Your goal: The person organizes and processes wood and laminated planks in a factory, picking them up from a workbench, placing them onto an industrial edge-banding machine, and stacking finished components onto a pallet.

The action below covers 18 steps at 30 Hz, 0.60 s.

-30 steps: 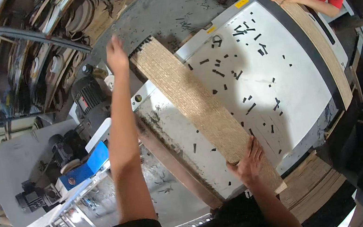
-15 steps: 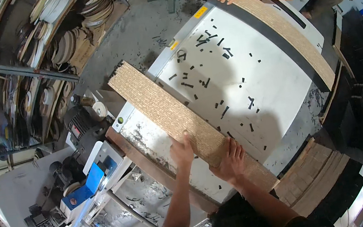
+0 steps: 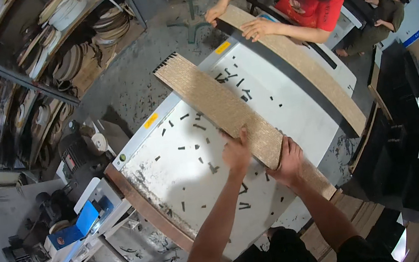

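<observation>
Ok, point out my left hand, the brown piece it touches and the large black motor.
Left hand (image 3: 236,153): head view, back of hand.
Brown piece (image 3: 218,97): head view, upper face.
Large black motor (image 3: 81,156): head view, ribbed casing.

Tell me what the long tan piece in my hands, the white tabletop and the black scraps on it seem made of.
Tan piece: probably raw chipboard, matte, given its grainy, speckled surface.
White tabletop: hard and smooth-looking, perhaps laminate or painted metal; the even white leaves that open.
Black scraps: possibly plastic or rubber strip, dull, judging by their thin, short cut shapes.
</observation>
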Available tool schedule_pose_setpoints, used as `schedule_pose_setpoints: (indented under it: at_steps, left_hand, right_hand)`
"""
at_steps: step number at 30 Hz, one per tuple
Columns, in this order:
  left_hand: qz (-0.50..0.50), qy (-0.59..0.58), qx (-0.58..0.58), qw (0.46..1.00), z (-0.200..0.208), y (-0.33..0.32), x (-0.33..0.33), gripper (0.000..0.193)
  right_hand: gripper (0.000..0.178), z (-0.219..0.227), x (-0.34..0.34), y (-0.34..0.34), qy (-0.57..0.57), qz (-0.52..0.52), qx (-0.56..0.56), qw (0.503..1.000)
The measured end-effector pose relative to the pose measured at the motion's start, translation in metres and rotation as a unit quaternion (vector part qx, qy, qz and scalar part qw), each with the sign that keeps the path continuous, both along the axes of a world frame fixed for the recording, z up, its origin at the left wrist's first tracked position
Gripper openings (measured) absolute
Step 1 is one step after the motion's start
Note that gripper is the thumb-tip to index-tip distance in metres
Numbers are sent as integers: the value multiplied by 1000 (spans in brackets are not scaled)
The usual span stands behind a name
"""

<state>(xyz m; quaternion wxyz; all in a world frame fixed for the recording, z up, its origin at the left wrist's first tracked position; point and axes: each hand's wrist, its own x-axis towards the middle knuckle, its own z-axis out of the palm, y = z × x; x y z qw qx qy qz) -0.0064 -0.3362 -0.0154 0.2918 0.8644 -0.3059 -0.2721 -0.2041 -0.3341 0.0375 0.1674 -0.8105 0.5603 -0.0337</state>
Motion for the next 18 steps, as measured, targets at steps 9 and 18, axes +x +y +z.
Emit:
schedule_pose_setpoints:
  at_steps: [9, 18]
  left_hand:
    - [-3, -32, 23, 999, 2, -118, -45, 112]
    - [-1, -10, 40, 999, -7, -154, -50, 106]
  right_hand:
    - [127, -2, -48, -118, -20, 15, -40, 999]
    - [128, -10, -62, -145, -9, 1, 7, 1000]
